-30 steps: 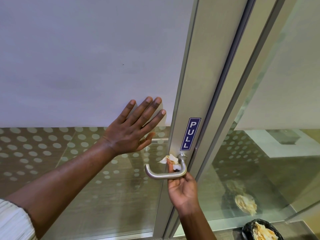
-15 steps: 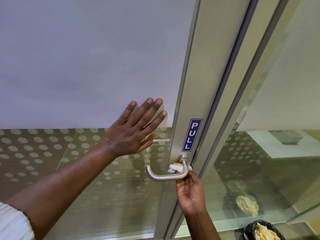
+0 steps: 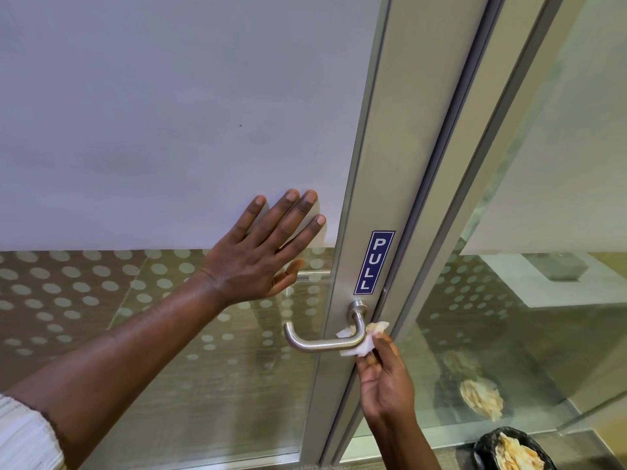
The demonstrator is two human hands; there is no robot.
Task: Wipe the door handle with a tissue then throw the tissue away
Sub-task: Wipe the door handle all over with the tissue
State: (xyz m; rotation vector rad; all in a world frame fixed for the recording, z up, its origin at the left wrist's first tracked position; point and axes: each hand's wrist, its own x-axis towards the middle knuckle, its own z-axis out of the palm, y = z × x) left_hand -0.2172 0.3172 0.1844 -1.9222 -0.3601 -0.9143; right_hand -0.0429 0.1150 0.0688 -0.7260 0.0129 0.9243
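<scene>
A brushed metal lever door handle (image 3: 315,344) sticks out from the door's aluminium frame (image 3: 373,184), just under a blue PULL sticker (image 3: 374,262). My right hand (image 3: 385,378) comes up from below and pinches a crumpled white tissue (image 3: 368,337) against the handle's bend near its neck. My left hand (image 3: 263,256) lies flat with fingers spread on the glass door panel (image 3: 152,130), left of the frame and above the handle.
A black-lined waste bin (image 3: 509,451) holding crumpled tissues stands on the floor at the bottom right; its reflection shows in the fixed glass panel (image 3: 509,334) beside the door. Frosted dots cover the lower glass.
My right hand and the tissue slid from the handle's left of the neck round to its right side and lower bend. My left hand stayed flat on the glass.
</scene>
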